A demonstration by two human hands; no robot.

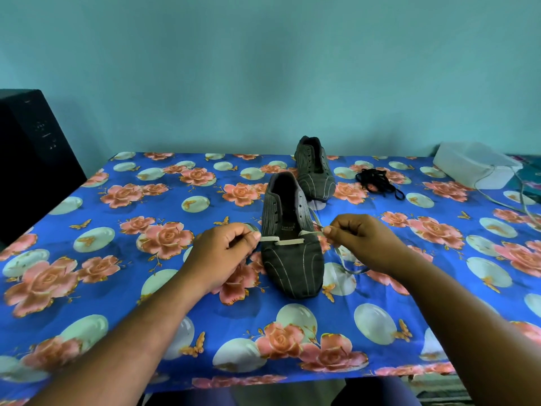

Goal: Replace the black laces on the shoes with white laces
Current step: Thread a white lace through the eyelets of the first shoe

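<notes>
A grey striped shoe (288, 253) lies in the middle of the table, toe toward me. A white lace (285, 241) crosses its lowest pair of eyelets. My left hand (225, 253) pinches the lace's left end just beside the shoe. My right hand (363, 238) pinches the right end, and the slack of that end trails on the cloth below the hand. A second grey shoe (314, 168) stands behind, with no lace in it. The black laces (377, 178) lie in a loose heap to its right.
The table wears a blue cloth with roses (146, 200). A white box (477, 165) with a cable stands at the back right. A black cabinet (32, 150) stands at the left, beside the table. The wall behind is teal.
</notes>
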